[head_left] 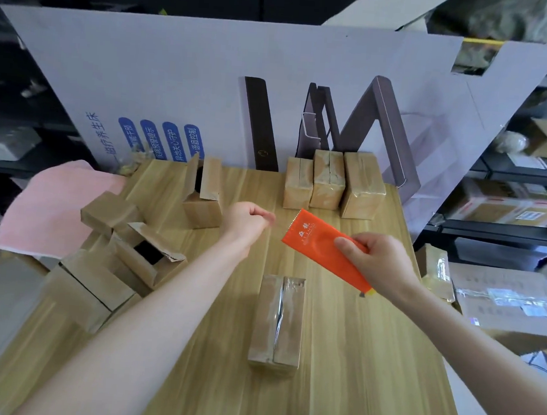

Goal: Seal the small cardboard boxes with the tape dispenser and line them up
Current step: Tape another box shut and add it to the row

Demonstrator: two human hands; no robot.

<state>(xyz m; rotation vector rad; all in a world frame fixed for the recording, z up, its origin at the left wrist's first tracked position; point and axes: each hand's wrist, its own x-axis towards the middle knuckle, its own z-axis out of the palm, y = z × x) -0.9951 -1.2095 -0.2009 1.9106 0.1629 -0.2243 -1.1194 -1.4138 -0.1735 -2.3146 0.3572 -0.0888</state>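
My right hand (380,265) grips an orange tape dispenser (318,247) above the wooden table (368,362), its toothed edge pointing up and left. My left hand (248,220) hovers to the left of it with fingers curled, holding nothing I can see. A taped cardboard box (278,322) lies in front of both hands. Three taped boxes (329,182) stand side by side at the table's back edge. An open box (202,195) with raised flaps stands left of my left hand. Several more open boxes (120,260) sit piled at the table's left edge.
A large printed cardboard sheet (209,87) stands upright behind the table. A pink cloth (53,203) lies off the table's left corner. Cartons (503,300) sit to the right of the table, and shelves with parcels (511,203) stand further right.
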